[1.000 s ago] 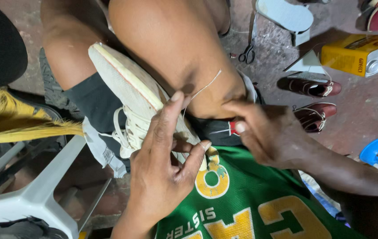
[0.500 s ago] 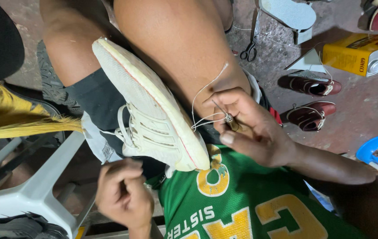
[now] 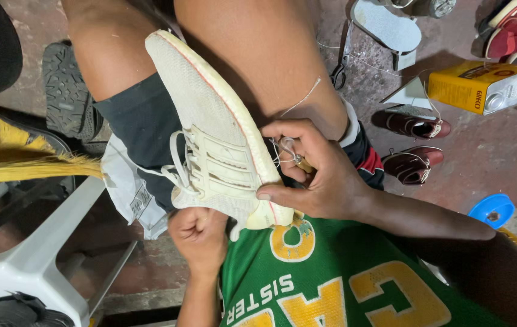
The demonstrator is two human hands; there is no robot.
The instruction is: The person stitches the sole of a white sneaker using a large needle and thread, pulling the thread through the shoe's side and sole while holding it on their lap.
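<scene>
Underfoot, stained concrete floor (image 3: pixel 500 157); scattered shoes (image 3: pixel 412 125).

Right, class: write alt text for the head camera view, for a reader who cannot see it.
A person's right hand grips a white sneaker wedged between bare knees, fingers pinching thread and a small tool. The left hand is fisted under its heel. Brown shoes lie on the floor.

Sneaker (image 3: pixel 210 139) on lap, between left hand (image 3: pixel 201 236) and right hand (image 3: pixel 313 172)
</scene>
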